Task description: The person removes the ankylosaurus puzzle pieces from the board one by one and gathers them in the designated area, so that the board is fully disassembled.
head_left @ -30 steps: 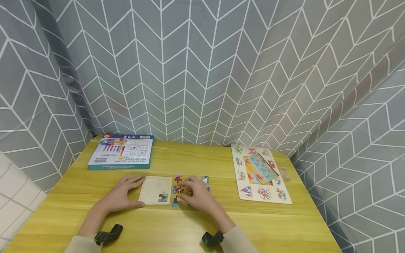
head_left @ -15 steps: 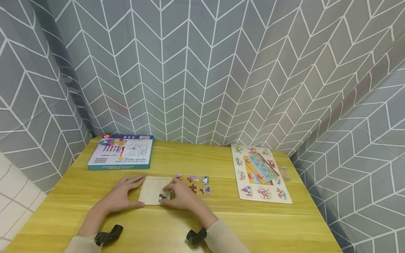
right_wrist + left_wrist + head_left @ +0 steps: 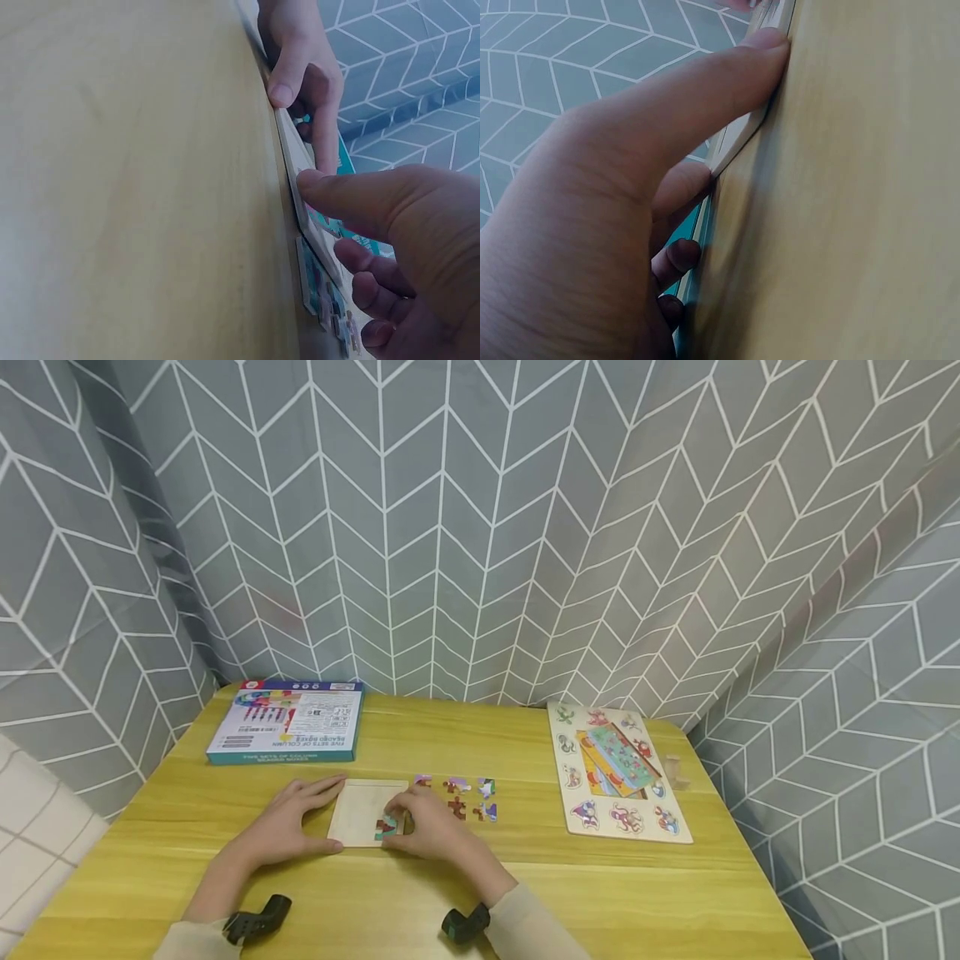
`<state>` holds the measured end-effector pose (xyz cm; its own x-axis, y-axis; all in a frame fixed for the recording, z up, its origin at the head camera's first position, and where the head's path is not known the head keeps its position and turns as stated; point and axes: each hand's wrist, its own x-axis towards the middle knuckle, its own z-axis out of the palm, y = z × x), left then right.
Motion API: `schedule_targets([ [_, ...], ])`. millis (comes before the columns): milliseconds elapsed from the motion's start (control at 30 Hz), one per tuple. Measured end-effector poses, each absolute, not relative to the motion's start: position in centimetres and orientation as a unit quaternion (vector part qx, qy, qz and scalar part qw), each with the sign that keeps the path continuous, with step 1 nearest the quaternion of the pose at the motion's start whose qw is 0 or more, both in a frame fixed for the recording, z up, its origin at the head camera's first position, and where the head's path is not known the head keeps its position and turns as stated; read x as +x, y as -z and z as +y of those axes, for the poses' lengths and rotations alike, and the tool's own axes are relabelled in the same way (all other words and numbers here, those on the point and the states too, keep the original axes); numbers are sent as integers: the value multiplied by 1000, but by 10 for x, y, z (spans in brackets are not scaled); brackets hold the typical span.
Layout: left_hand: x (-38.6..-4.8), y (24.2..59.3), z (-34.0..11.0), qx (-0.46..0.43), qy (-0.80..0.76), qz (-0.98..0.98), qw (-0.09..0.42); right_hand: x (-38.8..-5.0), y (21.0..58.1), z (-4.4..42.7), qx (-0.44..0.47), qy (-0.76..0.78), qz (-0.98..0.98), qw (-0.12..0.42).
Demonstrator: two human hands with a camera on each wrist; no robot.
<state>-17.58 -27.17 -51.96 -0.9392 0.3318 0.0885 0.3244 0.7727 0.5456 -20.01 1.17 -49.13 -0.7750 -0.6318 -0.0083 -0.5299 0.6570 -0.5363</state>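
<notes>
A square wooden puzzle tray (image 3: 356, 814) lies on the table, with a teal and dark red jigsaw piece (image 3: 385, 828) at its lower right corner. My left hand (image 3: 288, 822) holds the tray's left side, thumb at the near corner and index finger at the far one. Over the tray's right part, my right hand (image 3: 431, 827) pinches a jigsaw piece between thumb and fingertips; most of that piece is hidden. In the right wrist view the right thumb (image 3: 337, 196) lies over the tray edge. Several loose jigsaw pieces (image 3: 457, 807) lie right of the tray.
A blue-edged bead box (image 3: 285, 722) sits at the back left. To the right lies a wooden animal board (image 3: 592, 817) with colourful cards (image 3: 618, 758) on it, and a small clear object (image 3: 677, 772) beside it. A patterned curtain (image 3: 480, 568) hangs behind the table.
My right hand has moved left from the loose pieces to the tray's lower right corner, uncovering several pieces. In the last half second it has barely shifted. The left hand stays put.
</notes>
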Motion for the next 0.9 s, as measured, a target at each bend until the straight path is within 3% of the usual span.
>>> schedule_targets([
  [900,-175,520,-271,173,-291,941,11,-205,485,9,-343,270,892,115],
])
